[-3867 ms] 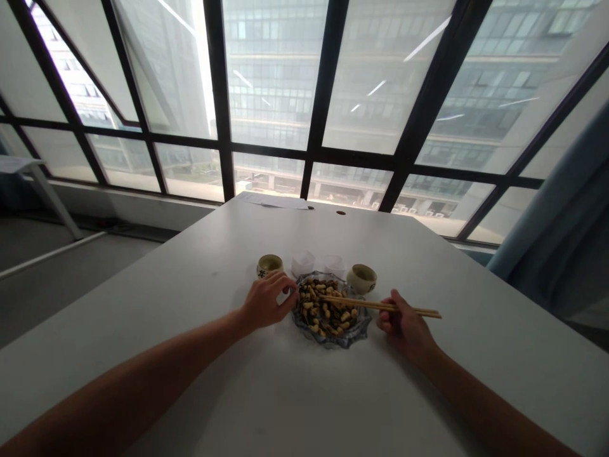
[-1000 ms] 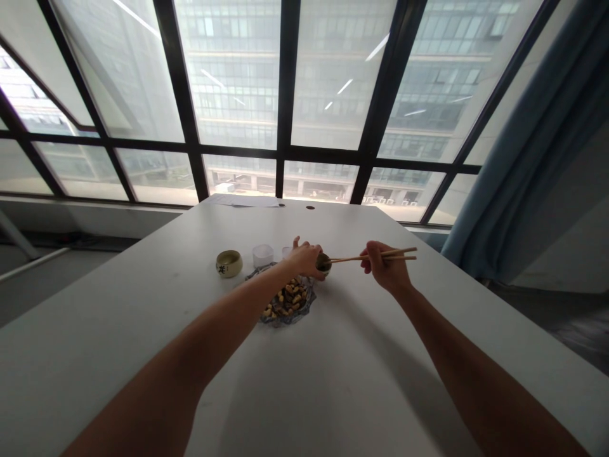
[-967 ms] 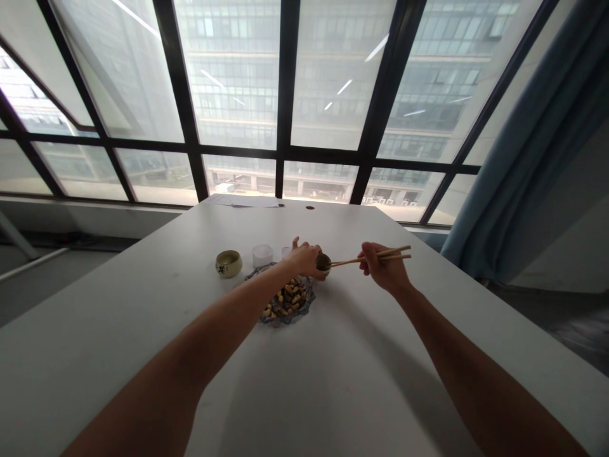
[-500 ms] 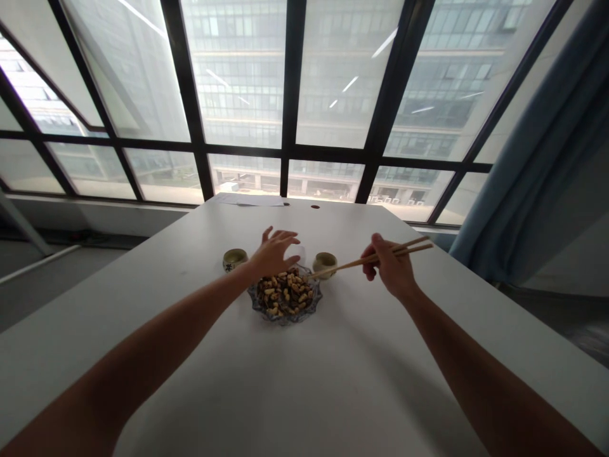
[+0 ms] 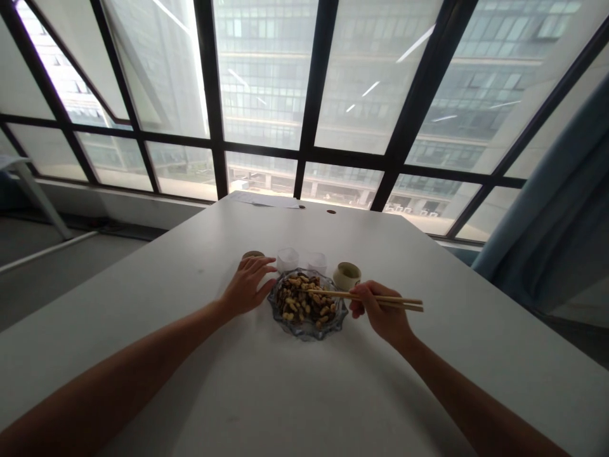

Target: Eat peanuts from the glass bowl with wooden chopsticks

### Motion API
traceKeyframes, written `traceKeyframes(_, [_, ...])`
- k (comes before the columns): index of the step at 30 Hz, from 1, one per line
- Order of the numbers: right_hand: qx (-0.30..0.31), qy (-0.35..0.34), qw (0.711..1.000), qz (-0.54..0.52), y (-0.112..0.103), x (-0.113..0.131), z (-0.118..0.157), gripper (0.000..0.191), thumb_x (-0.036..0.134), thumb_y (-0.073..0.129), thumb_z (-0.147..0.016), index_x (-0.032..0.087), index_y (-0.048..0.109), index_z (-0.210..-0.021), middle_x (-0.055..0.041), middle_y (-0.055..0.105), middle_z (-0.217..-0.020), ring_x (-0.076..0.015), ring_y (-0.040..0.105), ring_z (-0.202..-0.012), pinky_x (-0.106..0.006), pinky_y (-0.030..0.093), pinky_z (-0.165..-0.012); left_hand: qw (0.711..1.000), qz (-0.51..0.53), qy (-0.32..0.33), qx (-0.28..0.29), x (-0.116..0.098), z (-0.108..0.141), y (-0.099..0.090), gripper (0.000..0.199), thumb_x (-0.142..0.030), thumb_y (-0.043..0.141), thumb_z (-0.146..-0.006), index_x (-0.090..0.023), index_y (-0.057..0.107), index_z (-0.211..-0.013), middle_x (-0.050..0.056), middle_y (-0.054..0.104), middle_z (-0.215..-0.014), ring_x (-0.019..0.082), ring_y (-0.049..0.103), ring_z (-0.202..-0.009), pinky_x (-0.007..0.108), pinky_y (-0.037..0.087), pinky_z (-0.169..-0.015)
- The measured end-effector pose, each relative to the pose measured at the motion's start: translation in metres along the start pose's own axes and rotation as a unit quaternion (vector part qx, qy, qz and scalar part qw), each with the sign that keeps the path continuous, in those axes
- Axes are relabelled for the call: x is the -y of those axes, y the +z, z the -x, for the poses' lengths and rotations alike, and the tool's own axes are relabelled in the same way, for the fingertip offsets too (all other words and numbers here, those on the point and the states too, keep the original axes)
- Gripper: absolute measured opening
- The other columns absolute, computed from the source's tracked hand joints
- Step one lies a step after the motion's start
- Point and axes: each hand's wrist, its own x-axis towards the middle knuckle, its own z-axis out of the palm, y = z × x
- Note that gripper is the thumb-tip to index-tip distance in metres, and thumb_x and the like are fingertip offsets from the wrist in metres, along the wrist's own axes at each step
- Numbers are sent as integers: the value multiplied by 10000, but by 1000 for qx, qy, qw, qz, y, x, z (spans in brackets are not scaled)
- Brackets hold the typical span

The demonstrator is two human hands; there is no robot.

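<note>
A scalloped glass bowl [image 5: 307, 331] of peanuts in the shell and darker seeds [image 5: 304, 298] stands on the white table. My right hand [image 5: 383, 311] is closed around a pair of chopsticks [image 5: 342, 294], whose tips reach in over the peanuts. At the bowl's left rim is my left hand [image 5: 250, 284], fingers stretched out and holding nothing; whether it touches the rim I cannot tell. Behind that hand a small ceramic cup [image 5: 253, 254] is mostly hidden. Another pale green cup [image 5: 347, 275] stands to the right behind the bowl.
Two clear plastic cups [image 5: 287, 259] stand just behind the bowl. White paper sheets [image 5: 264, 200] lie at the table's [image 5: 238, 393] far end. Beyond are large windows with dark frames [image 5: 304, 154], and a blue curtain [image 5: 542, 209] hangs at the right.
My left hand has moved from above the bowl's back to its left side. My right hand has come closer, bringing the chopstick tips over the peanuts. The view has turned slightly.
</note>
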Motion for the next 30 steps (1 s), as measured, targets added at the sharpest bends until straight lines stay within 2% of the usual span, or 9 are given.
traceKeyframes(3, [-80, -20, 997, -14, -3, 2, -1, 531, 689, 612, -834, 191, 666, -658, -16, 605, -450, -136, 538, -330, -248, 437, -327, 1000, 7, 1, 5, -3, 0, -2, 208, -309, 505, -949, -241, 644, -1088, 76, 658, -1292, 251, 573, -1200, 489, 411, -1060])
traceKeyframes(5, [-81, -17, 997, -8, -2, 3, -1, 518, 684, 617, -834, 195, 669, -673, -22, 622, -471, -147, 562, -353, -257, 460, -342, 1000, 15, -1, 4, -3, -1, -3, 203, -321, 511, -947, -243, 648, -1075, 74, 666, -1277, 250, 580, -1190, 491, 411, -1061])
traceKeyframes(10, [19, -3, 999, 31, 5, 2, 4, 471, 641, 680, -810, 193, 696, -664, -52, 685, -565, -172, 646, -491, -274, 552, -466, 999, 33, -3, 16, -3, 0, -5, 218, -358, 521, -941, -246, 650, -1077, 71, 676, -1265, 247, 587, -1183, 493, 402, -1077])
traceKeyframes(15, [78, 17, 997, 14, 0, 12, 3, 499, 648, 685, -799, 177, 724, -639, -49, 655, -501, -156, 603, -413, -260, 509, -395, 999, 43, -4, 19, -5, -1, -5, 225, -385, 508, -949, -240, 646, -1051, 72, 677, -1265, 242, 581, -1189, 488, 398, -1080])
traceKeyframes(18, [38, 11, 999, 10, -9, 18, -2, 560, 693, 652, -796, 178, 695, -581, -43, 613, -431, -147, 545, -333, -254, 452, -324, 999, 45, -3, 16, -6, -1, -5, 222, -378, 507, -947, -235, 648, -1040, 78, 681, -1255, 246, 589, -1178, 488, 409, -1065])
traceKeyframes(20, [-20, -20, 999, 25, -14, 20, -5, 559, 690, 621, -825, 184, 693, -599, -37, 608, -432, -145, 541, -332, -254, 448, -326, 999, 43, -8, 14, -6, -1, -5, 218, -379, 519, -940, -237, 651, -1039, 79, 679, -1258, 251, 588, -1182, 491, 408, -1065])
traceKeyframes(22, [-39, -67, 994, 74, -18, 21, -6, 513, 643, 607, -865, 192, 708, -641, -41, 636, -476, -155, 576, -380, -263, 476, -369, 999, 37, -16, 10, -5, -1, -5, 216, -389, 534, -933, -242, 652, -1038, 76, 676, -1267, 256, 585, -1193, 497, 400, -1072])
traceKeyframes(27, [82, -206, 949, 223, -21, 23, -5, 319, 452, 650, -896, 230, 717, -676, -43, 697, -610, -157, 617, -494, -270, 499, -492, 999, 24, -21, 1, -2, 0, -4, 205, -387, 553, -929, -240, 643, -1041, 77, 674, -1275, 258, 582, -1215, 497, 392, -1077])
traceKeyframes(30, [142, -227, 933, 240, -20, 24, -4, 240, 428, 641, -905, 250, 746, -783, -55, 741, -715, -173, 657, -576, -278, 523, -558, 999, 23, -22, -4, -1, 0, -4, 194, -378, 553, -926, -246, 641, -1037, 73, 675, -1274, 257, 584, -1214, 493, 397, -1072])
